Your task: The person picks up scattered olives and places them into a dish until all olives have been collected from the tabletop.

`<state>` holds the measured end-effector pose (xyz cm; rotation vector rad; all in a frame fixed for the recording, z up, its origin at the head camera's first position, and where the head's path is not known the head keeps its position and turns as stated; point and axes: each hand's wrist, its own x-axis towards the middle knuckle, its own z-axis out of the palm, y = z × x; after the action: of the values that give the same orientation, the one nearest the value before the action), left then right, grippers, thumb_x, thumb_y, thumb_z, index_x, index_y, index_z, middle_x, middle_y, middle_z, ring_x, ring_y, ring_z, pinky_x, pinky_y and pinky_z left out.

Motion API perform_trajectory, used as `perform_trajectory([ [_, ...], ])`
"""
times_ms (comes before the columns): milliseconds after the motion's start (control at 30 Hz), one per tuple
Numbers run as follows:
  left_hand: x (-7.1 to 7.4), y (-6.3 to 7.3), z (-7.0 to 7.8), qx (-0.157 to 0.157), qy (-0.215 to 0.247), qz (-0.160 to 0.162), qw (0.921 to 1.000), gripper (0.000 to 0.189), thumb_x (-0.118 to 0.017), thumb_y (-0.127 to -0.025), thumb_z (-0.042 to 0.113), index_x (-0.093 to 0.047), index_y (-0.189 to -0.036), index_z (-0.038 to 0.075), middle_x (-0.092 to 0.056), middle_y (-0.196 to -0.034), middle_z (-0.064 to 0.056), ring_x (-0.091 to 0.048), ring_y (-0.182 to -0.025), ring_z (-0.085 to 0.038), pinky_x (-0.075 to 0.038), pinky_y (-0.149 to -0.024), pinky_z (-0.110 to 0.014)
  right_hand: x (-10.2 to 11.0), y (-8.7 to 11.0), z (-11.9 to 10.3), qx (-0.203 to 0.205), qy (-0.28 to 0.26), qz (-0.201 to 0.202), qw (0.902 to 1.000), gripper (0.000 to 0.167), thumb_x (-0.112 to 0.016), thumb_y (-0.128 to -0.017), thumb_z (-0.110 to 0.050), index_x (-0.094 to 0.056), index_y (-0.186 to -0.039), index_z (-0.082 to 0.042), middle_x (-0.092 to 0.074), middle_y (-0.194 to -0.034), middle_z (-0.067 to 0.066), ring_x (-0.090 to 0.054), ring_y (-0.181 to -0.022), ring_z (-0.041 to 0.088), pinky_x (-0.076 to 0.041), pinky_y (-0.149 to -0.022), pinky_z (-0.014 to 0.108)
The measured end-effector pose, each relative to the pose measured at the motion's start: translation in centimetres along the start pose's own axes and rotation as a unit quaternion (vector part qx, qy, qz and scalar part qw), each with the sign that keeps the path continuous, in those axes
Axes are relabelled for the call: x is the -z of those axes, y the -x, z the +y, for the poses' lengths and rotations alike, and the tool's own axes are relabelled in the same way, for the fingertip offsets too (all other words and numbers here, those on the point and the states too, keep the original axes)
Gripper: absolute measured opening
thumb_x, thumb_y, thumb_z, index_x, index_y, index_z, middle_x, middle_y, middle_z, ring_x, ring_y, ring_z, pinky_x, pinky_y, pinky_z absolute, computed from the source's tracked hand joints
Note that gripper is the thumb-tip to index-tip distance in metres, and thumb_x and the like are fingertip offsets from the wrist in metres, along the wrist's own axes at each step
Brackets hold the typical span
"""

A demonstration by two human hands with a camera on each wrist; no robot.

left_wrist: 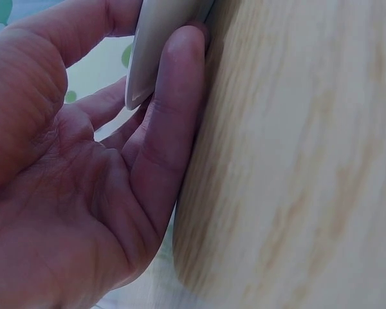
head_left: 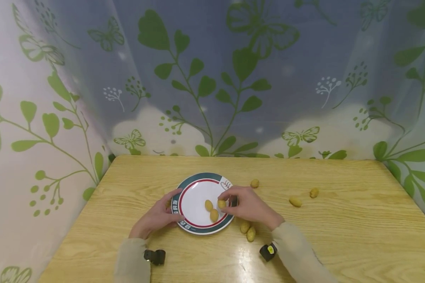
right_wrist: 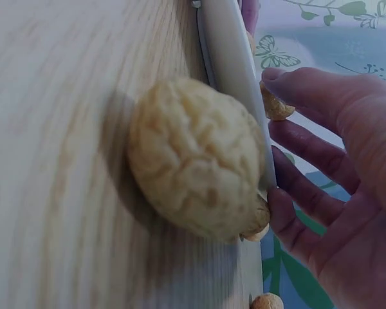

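A white plate (head_left: 194, 200) with a dark green band and a red ring sits at the table's middle. My left hand (head_left: 157, 216) grips its left rim, thumb above and other fingers around the edge; the left wrist view shows the plate's edge (left_wrist: 141, 71) between them. Over the plate's right side, my right hand (head_left: 246, 204) pinches a wrinkled tan walnut (head_left: 221, 204) between thumb and fingertips; the right wrist view shows this walnut (right_wrist: 276, 106) just above the rim. Beside it on the plate lie two others, an upper walnut (head_left: 208, 205) and a lower walnut (head_left: 214, 215).
Two walnuts (head_left: 250, 234) lie on the wooden table (head_left: 340, 236) just right of the plate. One walnut (head_left: 255, 183) is behind my right hand, and an elongated walnut (head_left: 295, 202) and a rounder walnut (head_left: 314, 192) lie farther right. A patterned curtain (head_left: 212, 78) hangs behind the table.
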<state>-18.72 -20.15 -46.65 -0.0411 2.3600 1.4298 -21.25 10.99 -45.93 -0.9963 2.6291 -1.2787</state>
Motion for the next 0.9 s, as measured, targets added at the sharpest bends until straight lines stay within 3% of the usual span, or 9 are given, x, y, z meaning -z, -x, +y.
perform_trajectory([
  [333,-0.01,0.02,-0.01,-0.004,-0.001,-0.001,1.0000,0.088,-0.083,-0.086,0.016,-0.035,-0.159,0.024,-0.041,-0.156,-0.017,-0.061,-0.100,-0.021,-0.051,-0.079,-0.028,-0.16,-0.19,-0.25,-0.020,0.020,-0.020,0.9994,0.025,-0.084,-0.085,-0.017,-0.077,-0.108,-0.015,-0.074,-0.092,-0.004,-0.064,-0.079,0.007,-0.051,-0.072,0.020],
  [567,0.04,0.07,0.02,-0.004,0.007,-0.004,1.0000,0.089,-0.083,-0.085,0.015,-0.035,-0.159,0.024,-0.039,-0.158,-0.018,-0.060,-0.104,-0.022,-0.052,-0.079,-0.028,-0.23,-0.33,-0.31,-0.035,0.033,-0.031,0.9983,0.024,-0.083,-0.085,-0.019,-0.077,-0.109,-0.016,-0.074,-0.093,-0.006,-0.063,-0.079,0.002,-0.051,-0.074,0.021],
  [900,0.05,-0.12,-0.13,-0.014,-0.006,-0.003,0.9999,0.088,-0.083,-0.086,0.014,-0.035,-0.159,0.021,-0.040,-0.158,-0.016,-0.059,-0.105,-0.021,-0.048,-0.088,-0.027,-0.14,-0.12,-0.22,-0.035,0.023,-0.028,0.9987,0.025,-0.084,-0.085,-0.022,-0.077,-0.109,-0.015,-0.074,-0.093,-0.006,-0.066,-0.083,0.011,-0.051,-0.075,0.022],
])
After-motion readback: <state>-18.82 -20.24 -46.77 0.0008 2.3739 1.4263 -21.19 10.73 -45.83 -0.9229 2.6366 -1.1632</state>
